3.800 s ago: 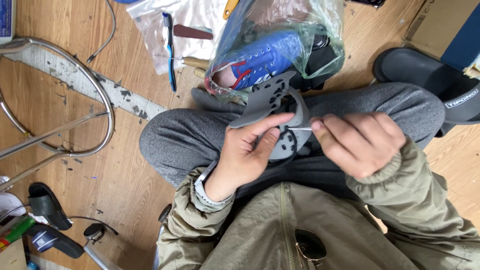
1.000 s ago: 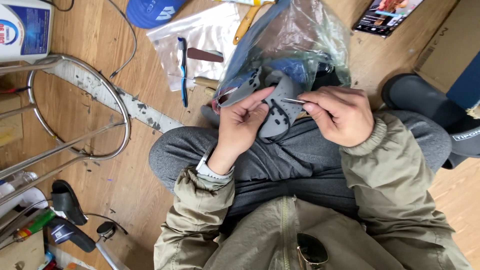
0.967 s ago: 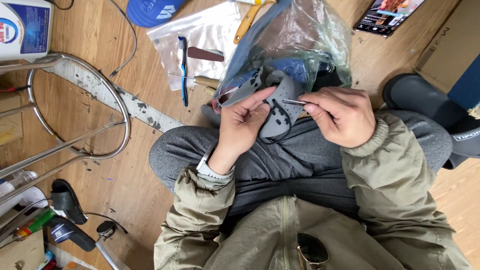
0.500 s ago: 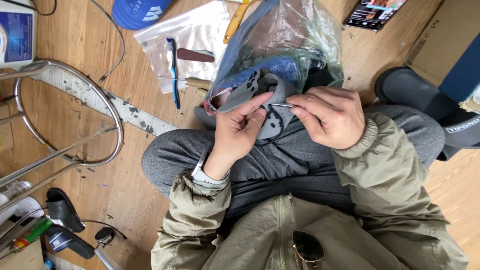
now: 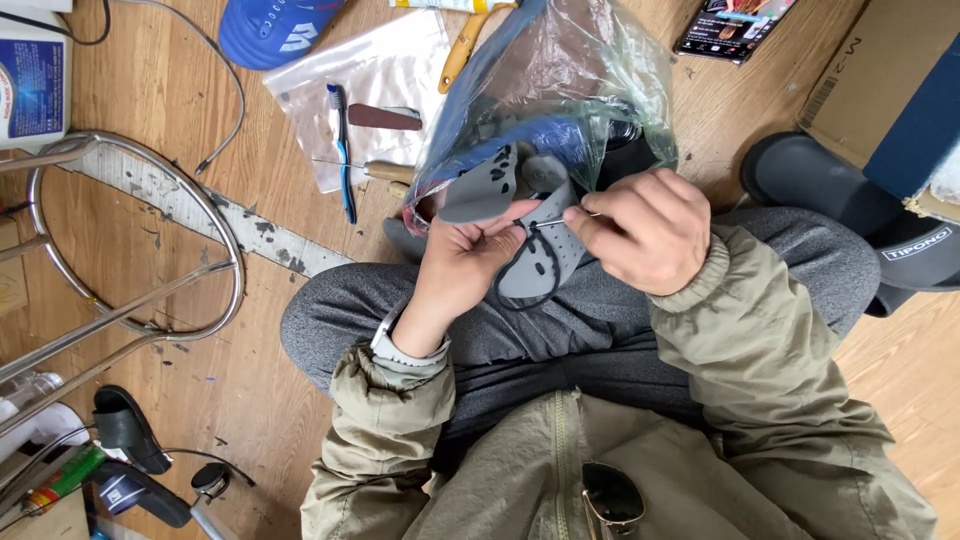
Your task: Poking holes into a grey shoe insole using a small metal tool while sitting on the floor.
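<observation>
Seated on a wooden floor [image 5: 150, 330], a person works a thin needle [image 5: 563, 221] into a gray perforated shoe piece [image 5: 545, 262] held over the lap. The left hand [image 5: 470, 262] pinches the piece's edge, fingers closed on it; the right hand [image 5: 640, 232] grips the needle, apparently with thread, though none shows clearly. Clean stitching likely calls for a taut piece, with the steadying fingertips out of the point's path.

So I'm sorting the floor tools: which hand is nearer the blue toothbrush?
Left. The left hand lies just right of the blue toothbrush; the right hand sits farther beyond it.
</observation>
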